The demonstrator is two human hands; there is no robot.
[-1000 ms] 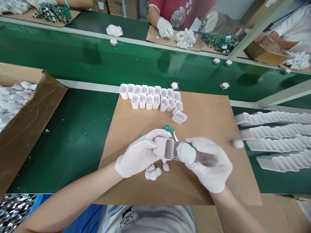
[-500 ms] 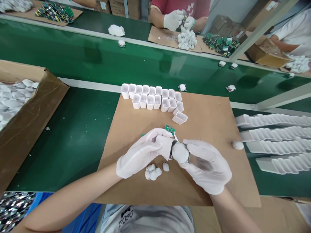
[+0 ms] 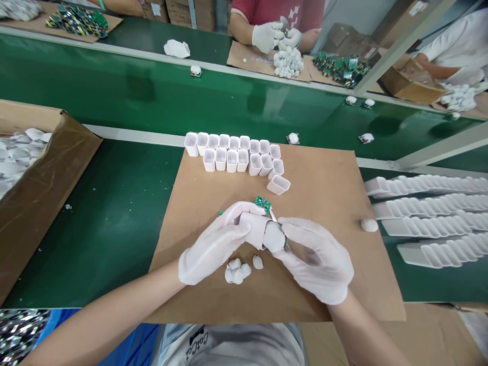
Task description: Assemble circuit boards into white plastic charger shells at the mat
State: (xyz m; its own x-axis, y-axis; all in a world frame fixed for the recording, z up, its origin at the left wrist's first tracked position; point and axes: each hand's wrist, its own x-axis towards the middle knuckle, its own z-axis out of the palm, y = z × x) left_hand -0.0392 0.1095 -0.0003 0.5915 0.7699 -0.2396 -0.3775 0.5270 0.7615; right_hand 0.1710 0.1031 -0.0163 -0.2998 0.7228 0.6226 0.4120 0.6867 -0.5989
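Observation:
My gloved left hand (image 3: 213, 249) is closed around a white plastic housing (image 3: 253, 227), its open end facing right. At that end, my gloved right hand (image 3: 318, 262) pinches a circuit board with a white dome (image 3: 274, 237) on it; the board sits partly inside the housing. Just beyond the hands lies a green circuit board (image 3: 263, 204) with a white strip beside it. In front of my hands, on the cardboard sheet (image 3: 320, 188), are a small pile of white domes (image 3: 237, 272) and a single one (image 3: 257, 262).
Rows of upright white housings (image 3: 232, 160) stand at the sheet's back edge, one of them tilted. Stacked housings (image 3: 430, 211) lie at right, near a loose dome (image 3: 369, 225). A carton of white parts (image 3: 23, 152) is at left. Behind runs a green conveyor (image 3: 152, 91); co-workers sit beyond.
The board with the dome has gone a little deeper into the housing, moving left. Small assemblies on the conveyor have shifted right. My view has moved slightly.

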